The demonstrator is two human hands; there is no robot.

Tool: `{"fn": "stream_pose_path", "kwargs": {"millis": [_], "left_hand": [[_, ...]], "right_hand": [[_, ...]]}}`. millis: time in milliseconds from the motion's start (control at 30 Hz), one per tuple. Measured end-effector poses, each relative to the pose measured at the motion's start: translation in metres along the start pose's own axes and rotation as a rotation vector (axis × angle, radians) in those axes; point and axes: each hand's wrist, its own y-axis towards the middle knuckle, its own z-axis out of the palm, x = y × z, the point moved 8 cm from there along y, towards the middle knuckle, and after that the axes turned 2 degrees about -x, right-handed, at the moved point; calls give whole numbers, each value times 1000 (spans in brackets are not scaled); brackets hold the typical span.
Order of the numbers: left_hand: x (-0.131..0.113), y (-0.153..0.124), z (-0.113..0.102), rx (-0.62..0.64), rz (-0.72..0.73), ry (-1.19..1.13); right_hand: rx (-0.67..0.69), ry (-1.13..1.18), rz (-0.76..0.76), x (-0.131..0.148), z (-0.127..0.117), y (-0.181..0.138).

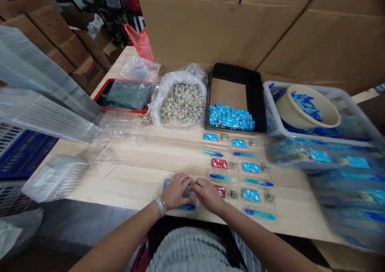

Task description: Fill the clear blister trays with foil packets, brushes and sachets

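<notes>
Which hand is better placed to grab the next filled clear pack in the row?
Probably the right hand: the next clear pack with the red packet lies right beside it, while the left hand rests on the pack with the blue pen.

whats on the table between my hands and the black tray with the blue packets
In the head view, clear packs lie in rows between the hands and the black tray, holding blue and red packets and blue pens.
</notes>
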Motion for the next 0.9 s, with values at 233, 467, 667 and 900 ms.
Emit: {"fn": "stream_pose_path", "kwargs": {"millis": [233,467,667,900], "left_hand": [[-1,-1,-2,-62,23,-39],[-10,2,-5,-172,-7,-51],[-12,8,-17,-222,-84,-198],[-7,16,-26,-202,-249,-266]], "right_hand": [[-52,-99,-12,-8,3,-2],[-34,-15,35,-15,3,-3],[-118,260,85,-14,-10,-10],[-166,489,305,-34,-6,1]]}}
